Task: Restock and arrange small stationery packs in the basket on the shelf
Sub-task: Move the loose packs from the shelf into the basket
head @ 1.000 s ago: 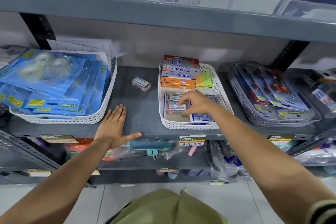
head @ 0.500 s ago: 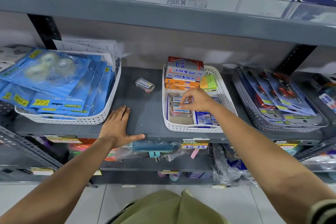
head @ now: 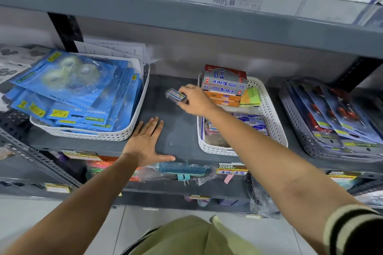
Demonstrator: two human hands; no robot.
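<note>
The right hand (head: 196, 100) closes its fingers on the small pack (head: 175, 95) on the shelf (head: 180, 130), just left of the basket (head: 275, 126); the left hand (head: 145, 143) lies flat, open and empty, nearer.

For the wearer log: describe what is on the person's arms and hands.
Both forearms are bare, with no gloves, rings or watch showing on the left hand or the right hand. Only the right arm shows clothing: a ribbed cuff striped dark and cream.
</note>
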